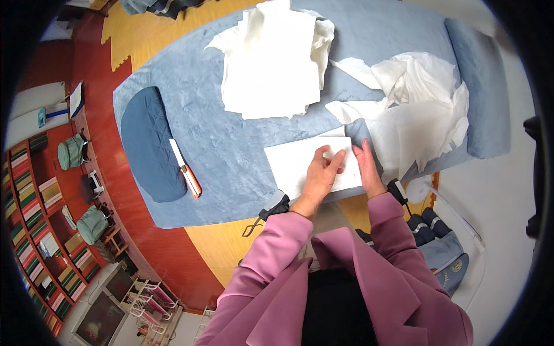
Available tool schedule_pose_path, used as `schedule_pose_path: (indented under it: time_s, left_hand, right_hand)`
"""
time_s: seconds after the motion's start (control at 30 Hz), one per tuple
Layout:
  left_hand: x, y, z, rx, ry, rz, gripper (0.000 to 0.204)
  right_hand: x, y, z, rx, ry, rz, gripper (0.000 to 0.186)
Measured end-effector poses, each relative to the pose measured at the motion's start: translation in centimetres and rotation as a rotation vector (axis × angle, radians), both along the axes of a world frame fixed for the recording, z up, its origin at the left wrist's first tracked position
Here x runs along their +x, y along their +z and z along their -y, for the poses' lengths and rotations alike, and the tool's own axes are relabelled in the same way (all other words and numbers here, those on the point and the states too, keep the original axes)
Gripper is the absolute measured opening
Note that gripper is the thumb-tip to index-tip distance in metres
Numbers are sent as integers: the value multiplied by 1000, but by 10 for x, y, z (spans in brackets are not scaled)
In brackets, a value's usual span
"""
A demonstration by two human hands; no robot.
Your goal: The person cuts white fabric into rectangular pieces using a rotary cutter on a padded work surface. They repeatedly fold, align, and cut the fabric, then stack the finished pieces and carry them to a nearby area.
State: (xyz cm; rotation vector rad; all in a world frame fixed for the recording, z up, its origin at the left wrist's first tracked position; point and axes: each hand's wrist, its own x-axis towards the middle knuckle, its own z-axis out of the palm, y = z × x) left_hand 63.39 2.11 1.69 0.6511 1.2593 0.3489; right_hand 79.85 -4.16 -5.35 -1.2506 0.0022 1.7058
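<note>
A folded white sheet [288,164], thin and cloth-like, lies flat at the near edge of the blue padded bed. My left hand [324,172] rests on its right part, with the thumb and bent fingers apart. Along the sheet's right edge stands my right hand [370,164], its fingers stretched away from me and its thumb at the edge. Whether the right thumb pinches any of the sheet is hard to make out. Farther back is a stack of folded white sheets [271,69]. To the right, a crumpled white sheet [418,109] is spread loosely.
On the bed [219,135], a dark blue cushion [147,144] lies at the left, with an orange-and-white utility knife [187,173] beside it. A blue bolster [479,86] borders the right end. A bookshelf [46,230] stands at far left; a white lamp [418,189] is near right.
</note>
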Motion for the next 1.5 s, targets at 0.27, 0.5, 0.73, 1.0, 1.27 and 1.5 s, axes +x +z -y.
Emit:
schedule_pose_path:
  time_s: [0.27,0.5,0.73,1.0,1.27,1.5]
  left_hand:
    - [-85,-74,-41,932,-760,-968,37]
    - [-63,40,-69,1213,-1022,-329,13]
    - [-75,86,-155,639,-67,92,21]
    - [-88,16,-200,1069,61,-1139,37]
    - [-32,0,-226,1479,-779,-984,35]
    - [0,-17,-113,1460,-632,-337,8]
  right_hand:
    - [-24,3,27,57,310,1543,38]
    - [-44,20,89,170,446,1324,42]
    - [-39,26,73,117,374,1242,23]
    - [-27,13,78,36,119,1205,22]
    - [78,-16,90,-544,-227,1772,43]
    - [78,-31,93,-723,179,1563,55]
